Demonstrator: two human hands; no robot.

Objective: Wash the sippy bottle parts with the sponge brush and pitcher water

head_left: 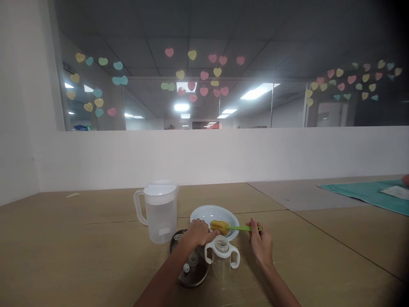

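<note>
Brush: yellow sponge head over the inside of the bowl, green handle running out across the bowl's right rim; whether the sponge touches the bowl cannot be told.
Bowl: pale and wide, standing on the table, with its hollow facing up.
Right hand: to the right of the bowl, closed around the end part of the green handle, thumb on top and pointing up and away, fingers curled under.
Right forearm: slants from the near edge of view up and leftward to the wrist, to the near right of the bowl.
Left hand: at the bowl's near left rim, back of the hand upward, fingers bent forward over the rim, thumb stretched out to the right; whether it grips the rim cannot be told.
Left forearm: reaches up and rightward toward the bowl, passing over the tray.
Bottle: upright on the near side of the bowl, clear, mouth facing up, in a white holder with two curved handles; the left thumb is just beside its mouth.
Tray: shiny metal, near left of the bowl, holding small white and clear pieces.
Pitcher: left of the bowl, cloudy plastic, upright, handle turned left.
Cloth: teal, lying flat well to the right of the bowl.
</note>
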